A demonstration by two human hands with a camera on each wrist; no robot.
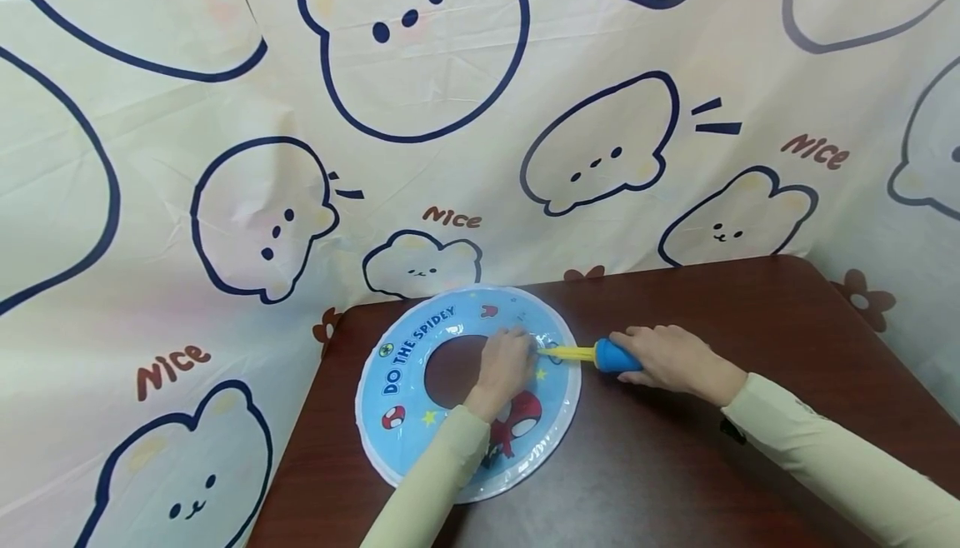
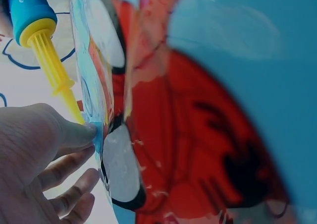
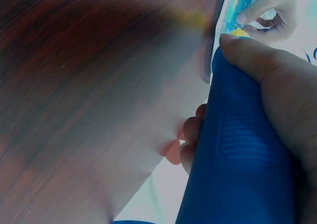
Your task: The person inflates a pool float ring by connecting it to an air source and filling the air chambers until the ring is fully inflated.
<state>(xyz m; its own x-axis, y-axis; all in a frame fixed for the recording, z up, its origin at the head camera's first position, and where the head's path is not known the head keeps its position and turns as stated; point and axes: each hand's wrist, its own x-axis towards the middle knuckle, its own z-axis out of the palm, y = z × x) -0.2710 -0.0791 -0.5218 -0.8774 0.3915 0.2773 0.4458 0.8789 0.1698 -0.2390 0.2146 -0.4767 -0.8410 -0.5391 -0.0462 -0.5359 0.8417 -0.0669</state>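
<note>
Pinching the blue ring (image 1: 408,448) beside the yellow tip (image 1: 576,354) with left hand (image 1: 507,365), gripping the pump (image 1: 618,355) with right hand (image 1: 670,355), so might leak if tugged crooked.

Swim ring (image 1: 405,440) on the table (image 1: 675,481), pump (image 1: 618,356) to its right, nozzle (image 1: 576,354) over its right side, cloth (image 1: 487,173) behind

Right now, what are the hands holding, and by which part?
The right hand grips the pump by its blue body; the left hand pinches the inflatable ring at a small blue tab, beside the yellow nozzle.
</note>
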